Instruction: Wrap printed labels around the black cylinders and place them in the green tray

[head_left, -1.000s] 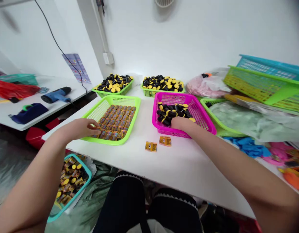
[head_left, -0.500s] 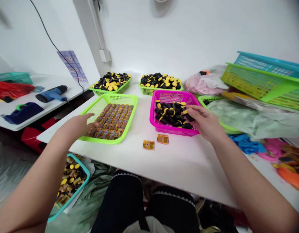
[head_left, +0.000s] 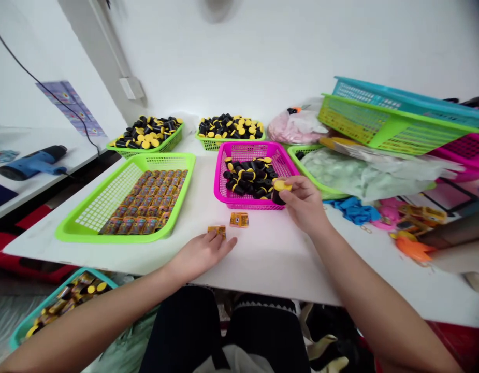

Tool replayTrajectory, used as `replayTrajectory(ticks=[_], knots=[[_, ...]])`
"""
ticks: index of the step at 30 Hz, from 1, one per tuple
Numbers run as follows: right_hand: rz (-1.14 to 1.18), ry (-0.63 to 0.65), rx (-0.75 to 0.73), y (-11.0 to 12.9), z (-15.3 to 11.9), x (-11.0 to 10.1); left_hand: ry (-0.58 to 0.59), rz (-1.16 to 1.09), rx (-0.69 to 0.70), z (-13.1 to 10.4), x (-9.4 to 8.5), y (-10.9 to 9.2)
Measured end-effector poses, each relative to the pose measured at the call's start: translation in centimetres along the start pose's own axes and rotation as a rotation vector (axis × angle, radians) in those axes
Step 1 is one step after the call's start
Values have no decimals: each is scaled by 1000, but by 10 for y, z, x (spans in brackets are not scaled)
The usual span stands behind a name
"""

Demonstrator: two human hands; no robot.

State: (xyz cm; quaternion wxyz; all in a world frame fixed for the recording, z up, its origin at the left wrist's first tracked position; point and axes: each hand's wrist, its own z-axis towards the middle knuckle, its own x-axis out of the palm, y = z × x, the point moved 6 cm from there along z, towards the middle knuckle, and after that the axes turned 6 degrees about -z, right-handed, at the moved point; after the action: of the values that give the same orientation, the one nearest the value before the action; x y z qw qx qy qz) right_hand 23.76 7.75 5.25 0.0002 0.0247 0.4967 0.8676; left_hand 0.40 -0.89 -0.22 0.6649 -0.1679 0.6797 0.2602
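Observation:
My right hand (head_left: 307, 204) pinches a small black cylinder with a yellow cap (head_left: 281, 191) by the front right corner of the magenta basket (head_left: 249, 203). More of these black and yellow pieces (head_left: 249, 176) lie jumbled inside that basket. On the white table, my left hand (head_left: 200, 254) rests its fingertips on an orange printed wrapper (head_left: 217, 229), thumb spread apart from the fingers. A second orange wrapper (head_left: 239, 220) lies flat just to its right. To the left, a lime green basket (head_left: 91, 197) holds rows of wrapped cylinders (head_left: 149, 199).
Two green baskets of black and yellow pieces (head_left: 146, 133) stand along the wall. At right are stacked baskets (head_left: 398, 124), plastic bags (head_left: 348, 171) and blue scraps (head_left: 353, 210). A teal basket (head_left: 19, 329) sits below the table's left edge. A blue heat gun (head_left: 33, 161) lies on the side table.
My left hand has moved right from the lime basket onto the left wrapper. My right hand has lifted the capped cylinder out of the magenta basket's pile. The view has turned rightward.

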Motion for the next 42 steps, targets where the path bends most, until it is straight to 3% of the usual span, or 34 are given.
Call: replayTrajectory(ticks=[5, 9, 14, 17, 20, 24, 28, 31, 36, 39, 42], knots=[[37, 124, -52, 6, -9, 15, -35, 70, 95, -8, -2, -10], [48, 204, -71, 12, -15, 25, -111, -56, 7, -18, 0, -11], [36, 250, -64, 15, -17, 30, -254, -123, -85, -53, 6, -35], [32, 259, -73, 16, -17, 31, -215, -79, -15, -80, 11, -58], [23, 280, -75, 16, -18, 33, -204, -108, 1, -92, 7, -59], [43, 303, -74, 15, -20, 35, -250, -146, -87, -69, -8, -23], [105, 304, -73, 14, -21, 36, -133, -277, -329, -38, -13, 22], [112, 272, -53, 11, -21, 34, -98, -464, -417, -33, -14, 35], [67, 209, -68, 8, -19, 29, -357, -717, -374, -30, -42, 36], [51, 144, -107, 9, -17, 26, -506, -885, -308, -4, -64, 36], [52, 19, -88, 9, -14, 19, -588, -1075, -255, 34, -70, 40]])
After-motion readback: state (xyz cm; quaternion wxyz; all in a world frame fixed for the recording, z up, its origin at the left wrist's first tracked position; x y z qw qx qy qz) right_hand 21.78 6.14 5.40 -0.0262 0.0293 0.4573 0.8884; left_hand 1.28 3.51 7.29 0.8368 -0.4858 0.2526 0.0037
